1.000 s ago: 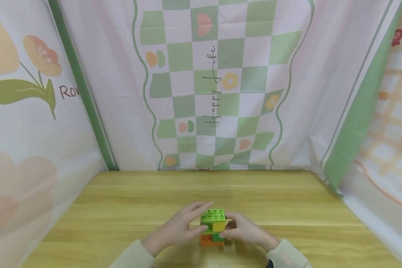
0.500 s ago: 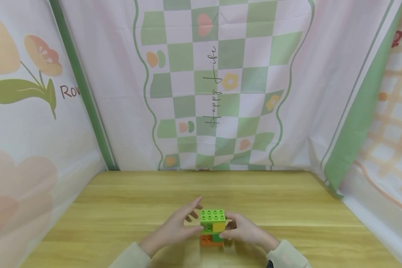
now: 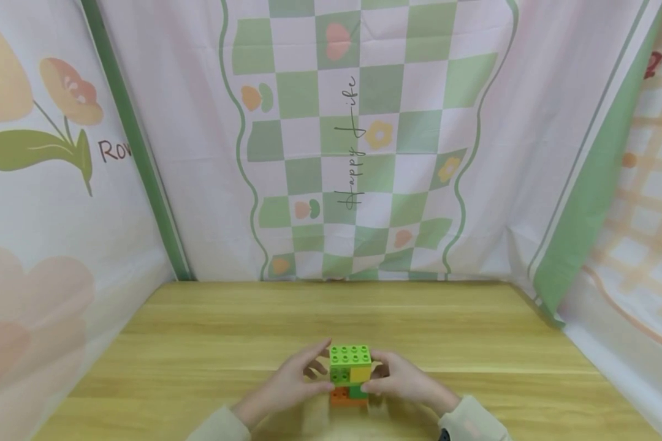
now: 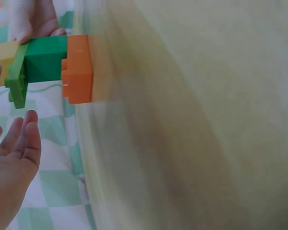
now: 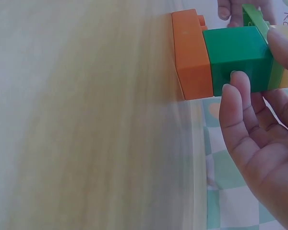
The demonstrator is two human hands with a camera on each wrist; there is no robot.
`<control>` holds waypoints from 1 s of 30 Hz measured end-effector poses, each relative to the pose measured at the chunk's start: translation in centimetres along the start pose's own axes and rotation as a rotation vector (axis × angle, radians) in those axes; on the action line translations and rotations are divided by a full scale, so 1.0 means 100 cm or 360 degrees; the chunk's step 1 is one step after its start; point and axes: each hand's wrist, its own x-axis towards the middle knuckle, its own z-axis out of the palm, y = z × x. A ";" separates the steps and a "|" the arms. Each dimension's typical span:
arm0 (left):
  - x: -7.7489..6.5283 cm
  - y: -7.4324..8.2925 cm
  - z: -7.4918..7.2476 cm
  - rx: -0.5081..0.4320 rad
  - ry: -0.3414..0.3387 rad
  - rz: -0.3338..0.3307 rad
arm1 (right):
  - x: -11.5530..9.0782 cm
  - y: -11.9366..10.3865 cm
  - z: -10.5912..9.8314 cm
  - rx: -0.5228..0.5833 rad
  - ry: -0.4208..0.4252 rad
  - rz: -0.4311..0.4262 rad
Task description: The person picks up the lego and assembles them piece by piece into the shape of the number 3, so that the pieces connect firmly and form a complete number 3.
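A small tower of toy building bricks (image 3: 350,356) stands on the table in the head view. From the bottom it has an orange brick (image 5: 192,57), a dark green brick (image 5: 237,55) on its right half, a thin light green plate (image 4: 19,76), a yellow brick (image 3: 360,373) and a light green studded piece on top. My right hand (image 3: 403,378) grips the tower's right side, thumb in front and fingers behind. At the left side is my left hand (image 3: 291,380), fingers relaxed and apart, thumb tip right at the plate's left edge.
The wooden table (image 3: 226,318) runs back to a hanging cloth (image 3: 386,171) with green checks and lettering. Printed cloth also hangs along the left side (image 3: 33,202) and the right side (image 3: 629,245).
My left hand has drawn back from over the tower to its left side, and its thumb has slid lower. The right hand and the tower have stayed put.
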 end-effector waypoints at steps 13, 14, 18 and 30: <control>-0.003 -0.003 0.005 0.0006 0.0095 -0.0121 | 0.000 0.000 0.000 -0.0027 0.0012 -0.0010; -0.003 -0.003 0.005 0.0009 0.0100 -0.0123 | 0.000 0.000 0.000 -0.0032 0.0014 -0.0010; -0.003 -0.002 0.006 0.0005 0.0111 -0.0142 | 0.000 0.000 0.000 -0.0043 0.0018 -0.0010; -0.002 0.002 0.005 0.0030 0.0113 -0.0177 | 0.000 -0.005 0.001 -0.0047 0.0031 0.0008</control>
